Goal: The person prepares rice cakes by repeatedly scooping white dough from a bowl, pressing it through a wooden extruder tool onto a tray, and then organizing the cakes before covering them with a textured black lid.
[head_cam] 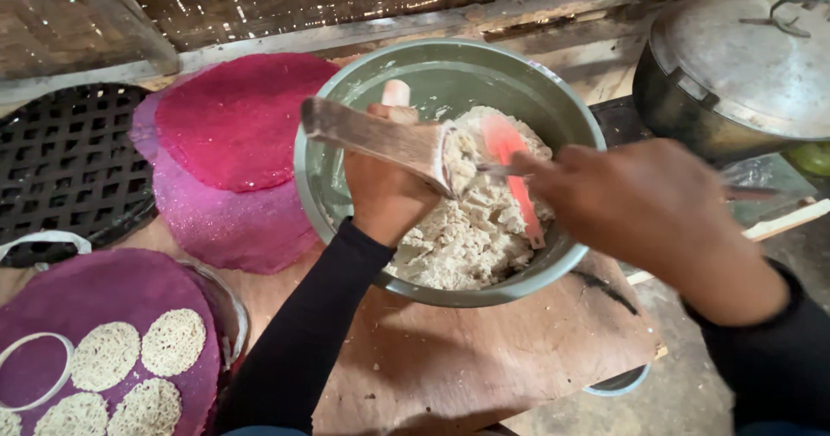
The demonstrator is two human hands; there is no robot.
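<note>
A green metal bowl (pixel 527 90) sits on a wooden board and holds crumbly pale dough (pixel 471 228). My left hand (pixel 385 185) reaches into the bowl and grips a wooden press tool (pixel 372 137), held tilted over the dough with dough at its end. My right hand (pixel 644 202) comes in from the right and holds a pinkish-red spatula (pixel 510 163), its blade lying across the dough near the tool's mouth. Both arms wear dark sleeves.
Stacked pink and magenta round mats (pixel 233 142) lie left of the bowl. A purple mat (pixel 112 306) at lower left carries several round noodle nests (pixel 173 341) and a white ring. A black lattice tray (pixel 60 159) is far left, a lidded metal pot (pixel 743 64) upper right.
</note>
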